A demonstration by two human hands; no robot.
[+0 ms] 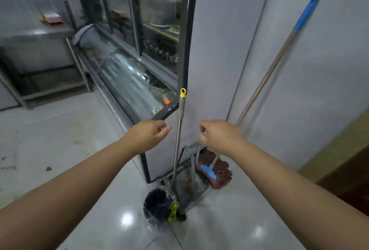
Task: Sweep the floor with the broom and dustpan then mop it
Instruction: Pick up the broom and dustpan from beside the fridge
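Observation:
The broom (178, 140) stands upright against the grey wall corner, with a metal handle, a yellow cap on top and black bristles on the floor. Beside it stands the grey dustpan (189, 189); its thin handle rises to my right hand (218, 136), whose curled fingers close around the handle's top. My left hand (151, 134) hovers just left of the broom handle with loosely curled fingers and holds nothing. A mop (218, 172) with a brown head and a blue-tipped wooden handle leans on the wall to the right.
A glass-fronted display cabinet (139, 30) with a dark frame runs along the left, with a steel table (40, 36) further left. The glossy tiled floor (60, 140) has scattered dark specks. A brown and yellow edge (339, 160) sits at the right.

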